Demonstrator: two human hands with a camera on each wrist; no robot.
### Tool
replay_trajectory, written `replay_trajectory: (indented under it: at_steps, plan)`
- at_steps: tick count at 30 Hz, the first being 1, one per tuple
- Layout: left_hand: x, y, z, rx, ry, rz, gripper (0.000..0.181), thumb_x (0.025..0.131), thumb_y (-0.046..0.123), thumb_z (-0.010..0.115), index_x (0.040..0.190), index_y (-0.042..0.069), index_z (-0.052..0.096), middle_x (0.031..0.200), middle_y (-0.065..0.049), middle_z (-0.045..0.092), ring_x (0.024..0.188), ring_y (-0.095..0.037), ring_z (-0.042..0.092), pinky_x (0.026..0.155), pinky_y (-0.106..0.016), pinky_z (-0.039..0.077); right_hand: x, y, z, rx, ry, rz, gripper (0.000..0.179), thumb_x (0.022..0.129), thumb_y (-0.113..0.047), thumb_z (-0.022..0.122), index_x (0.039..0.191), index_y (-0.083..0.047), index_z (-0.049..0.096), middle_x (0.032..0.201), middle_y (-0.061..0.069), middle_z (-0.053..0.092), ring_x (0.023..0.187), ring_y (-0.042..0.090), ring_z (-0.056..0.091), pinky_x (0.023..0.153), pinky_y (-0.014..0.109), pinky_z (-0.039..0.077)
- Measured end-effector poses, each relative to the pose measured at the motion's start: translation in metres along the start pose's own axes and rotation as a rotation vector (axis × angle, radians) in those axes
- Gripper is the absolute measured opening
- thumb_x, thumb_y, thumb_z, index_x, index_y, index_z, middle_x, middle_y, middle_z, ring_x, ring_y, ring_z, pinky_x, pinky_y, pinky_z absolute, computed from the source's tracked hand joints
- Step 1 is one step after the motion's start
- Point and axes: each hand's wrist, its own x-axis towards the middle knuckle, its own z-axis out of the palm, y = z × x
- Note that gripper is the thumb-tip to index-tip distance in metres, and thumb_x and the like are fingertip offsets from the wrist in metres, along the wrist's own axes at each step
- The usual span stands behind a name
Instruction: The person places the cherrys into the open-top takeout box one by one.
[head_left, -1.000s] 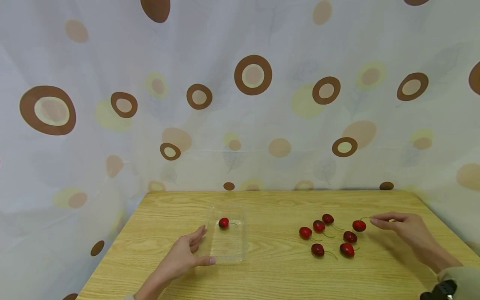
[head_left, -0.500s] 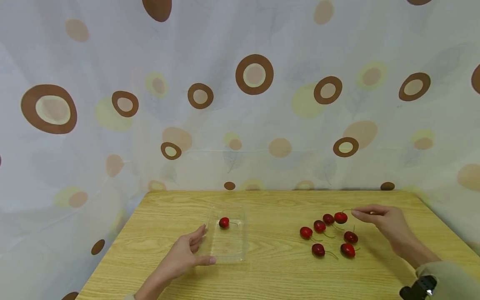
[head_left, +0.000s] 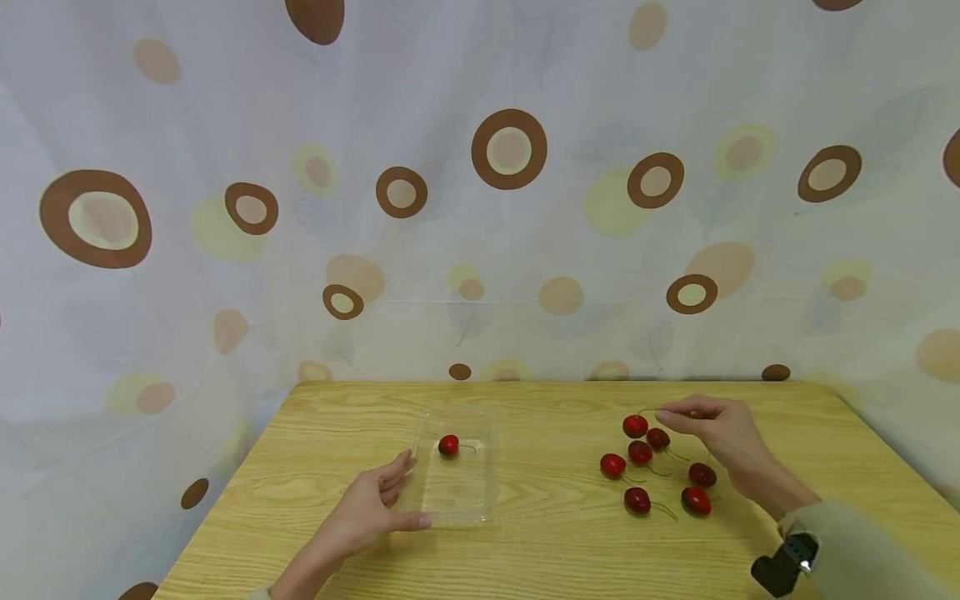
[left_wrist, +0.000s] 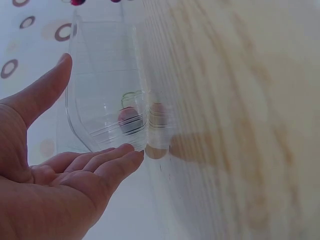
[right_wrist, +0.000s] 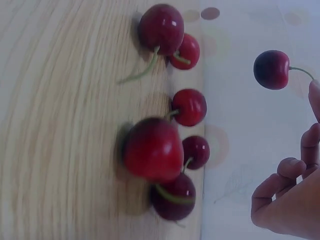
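My right hand (head_left: 723, 437) pinches a red cherry (head_left: 635, 426) by its thin stem, at the back of a group of loose cherries. In the right wrist view this cherry (right_wrist: 272, 70) hangs apart from the others. My left hand (head_left: 363, 510) rests at the left side of a clear plastic box (head_left: 459, 493), thumb near its front corner. Seen from the left wrist, the fingers (left_wrist: 120, 162) are fairly straight and touch the box wall, the thumb spread away from them. One cherry (head_left: 448, 446) with its stem lies inside the box.
Several cherries lie on the wooden table (head_left: 555, 542), among them a dark one (head_left: 637, 501) at the front and a red one (head_left: 696, 501) beside it. A patterned cloth (head_left: 570, 333) hangs behind the table. A dark device (head_left: 783, 567) is strapped to the right wrist.
Holding the cherry by its stem, my right hand has moved left and slightly back, past the right side of the loose group. My left hand and the box have stayed put.
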Motion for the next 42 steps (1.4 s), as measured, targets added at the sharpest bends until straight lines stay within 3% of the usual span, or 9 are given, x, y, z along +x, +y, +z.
replay_trajectory:
  at_steps: [7, 15, 20, 25, 32, 36, 42]
  plan:
    - [0.000, -0.001, 0.000, -0.009, -0.003, 0.001, 0.105, 0.085, 0.015, 0.091, 0.163, -0.006, 0.025, 0.164, -0.029, 0.032, 0.147, -0.050, 0.036, 0.114, -0.054, 0.042, 0.008, -0.010, 0.025, 0.050, -0.020, -0.005, 0.034, 0.100, -0.027, 0.077, 0.117, 0.002, 0.079, 0.106, -0.006, 0.075, 0.102, 0.014, 0.060, 0.093, 0.035, 0.047]
    - [0.001, 0.001, 0.000, -0.002, 0.011, 0.004, 0.104, 0.085, 0.012, 0.091, 0.163, -0.006, 0.026, 0.164, -0.029, 0.032, 0.147, -0.051, 0.035, 0.112, -0.055, 0.044, 0.015, -0.024, 0.051, 0.119, -0.037, -0.005, 0.033, 0.099, -0.026, 0.078, 0.117, 0.001, 0.079, 0.107, -0.006, 0.075, 0.096, 0.015, 0.059, 0.078, 0.024, 0.050]
    - [0.001, 0.001, 0.000, -0.004, 0.006, 0.001, 0.103, 0.085, 0.012, 0.091, 0.163, -0.007, 0.026, 0.164, -0.029, 0.033, 0.147, -0.051, 0.036, 0.113, -0.056, 0.043, 0.019, -0.032, 0.067, 0.159, -0.056, -0.032, 0.030, 0.099, -0.023, 0.078, 0.116, 0.002, 0.079, 0.111, -0.001, 0.075, 0.106, 0.015, 0.064, 0.094, 0.027, 0.051]
    - [0.000, 0.000, 0.000, -0.011, 0.005, 0.000, 0.103, 0.085, 0.012, 0.091, 0.163, -0.007, 0.026, 0.164, -0.028, 0.033, 0.147, -0.051, 0.035, 0.113, -0.056, 0.043, 0.021, -0.038, 0.084, 0.208, -0.070, -0.063, 0.028, 0.099, -0.018, 0.078, 0.115, 0.006, 0.078, 0.108, 0.003, 0.075, 0.105, 0.019, 0.064, 0.096, 0.032, 0.052]
    - [-0.001, 0.001, -0.001, -0.015, 0.001, 0.001, 0.103, 0.086, 0.012, 0.090, 0.164, -0.006, 0.026, 0.164, -0.028, 0.033, 0.147, -0.050, 0.035, 0.112, -0.054, 0.044, 0.026, -0.045, 0.105, 0.235, -0.098, -0.033, 0.028, 0.098, -0.021, 0.079, 0.114, 0.002, 0.080, 0.113, 0.005, 0.074, 0.107, 0.021, 0.064, 0.106, 0.048, 0.047]
    - [-0.001, 0.001, -0.002, -0.018, 0.001, 0.001, 0.103, 0.086, 0.012, 0.090, 0.163, -0.006, 0.026, 0.164, -0.029, 0.032, 0.147, -0.050, 0.035, 0.112, -0.054, 0.044, 0.028, -0.049, 0.117, 0.244, -0.111, -0.043, 0.026, 0.098, -0.021, 0.080, 0.112, 0.001, 0.080, 0.112, 0.007, 0.074, 0.107, 0.023, 0.064, 0.106, 0.052, 0.047]
    - [-0.001, 0.001, -0.003, -0.011, 0.001, 0.003, 0.103, 0.086, 0.013, 0.090, 0.163, -0.007, 0.026, 0.164, -0.029, 0.033, 0.147, -0.050, 0.035, 0.112, -0.054, 0.044, 0.031, -0.053, 0.132, 0.256, -0.119, -0.088, 0.023, 0.097, -0.017, 0.080, 0.110, 0.002, 0.080, 0.108, 0.009, 0.073, 0.099, 0.025, 0.064, 0.097, 0.046, 0.053]
